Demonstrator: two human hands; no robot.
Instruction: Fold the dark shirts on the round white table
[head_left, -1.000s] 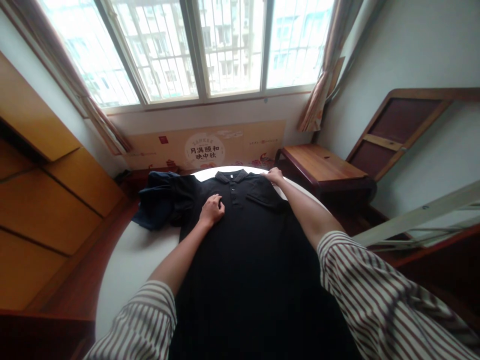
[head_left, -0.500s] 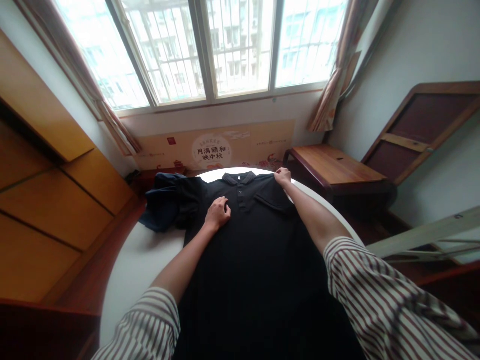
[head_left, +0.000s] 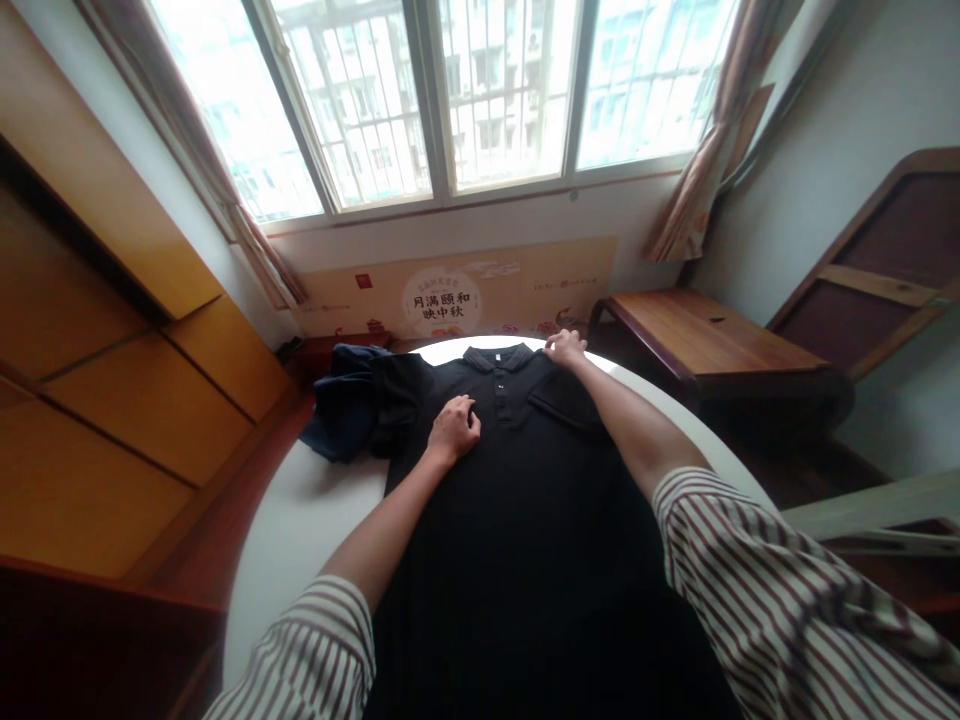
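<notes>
A black polo shirt (head_left: pixel 517 520) lies spread face up, its collar (head_left: pixel 498 357) toward the window and its lower part running toward me. The sleeve on the right is folded inward over the chest. My left hand (head_left: pixel 454 427) rests on the chest left of the button placket, fingers loosely curled, with a gap between thumb and fingertips. At the right shoulder seam is my right hand (head_left: pixel 566 347), its fingers spread and the tips touching the fabric. Beside the left sleeve sits a bunched dark blue garment (head_left: pixel 341 405).
The shirt lies on a round white table (head_left: pixel 300 545). A low wooden table (head_left: pixel 716 330) stands beyond it on the right, near a folded board (head_left: pixel 885 250) against the wall. Yellow-brown cabinets (head_left: pixel 150 410) line the left side.
My right hand has loosened from a pinch at the shoulder, its fingers now spread. The left hand stays on the chest. The view has turned slightly left.
</notes>
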